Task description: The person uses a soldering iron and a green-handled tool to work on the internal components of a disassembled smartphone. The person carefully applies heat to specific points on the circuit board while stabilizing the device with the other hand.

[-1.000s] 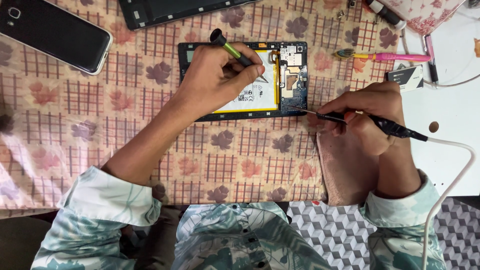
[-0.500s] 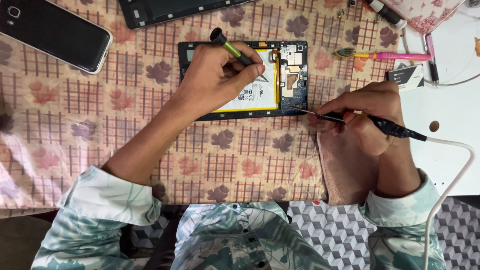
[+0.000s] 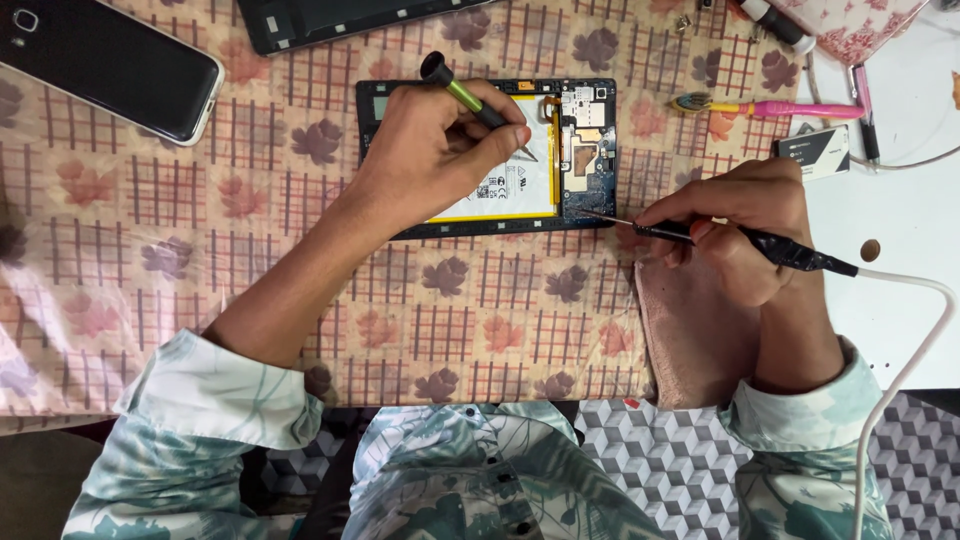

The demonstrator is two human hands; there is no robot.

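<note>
One opened tablet (image 3: 490, 155) lies back-off on the tabletop (image 3: 900, 200), on a peach cloth (image 3: 250, 250) printed with maroon grids and flowers; its long axis runs left to right across the view. Inside it: one flat white battery (image 3: 505, 185) edged in yellow, and to its right one blue circuit board (image 3: 590, 150) with small metal shields. The left hand (image 3: 440, 150) rests over the battery, fingers curled around a screwdriver (image 3: 470, 95) with a green shaft and black round cap; the tool slants from upper left down to the right, tip toward the board. The right hand (image 3: 735, 225) pinches a slim black soldering iron (image 3: 740, 240) pen-fashion; the iron lies nearly level, its thin metal tip pointing left to the tablet's lower right corner, and one white cable (image 3: 920, 320) curves away from its rear end and down. Under the right wrist sits one plain pink pad (image 3: 690, 330), soft-looking. Upper left, one dark smartphone (image 3: 110, 60) lies screen up, angled. Along the top edge, one black frame panel (image 3: 340, 20), partly out of view. To the right of the tablet, one pink-handled brush (image 3: 770, 106) lies level, and one small white rectangular pack (image 3: 812, 152) just below it. Both sleeves are pale green with a leaf print.
</note>
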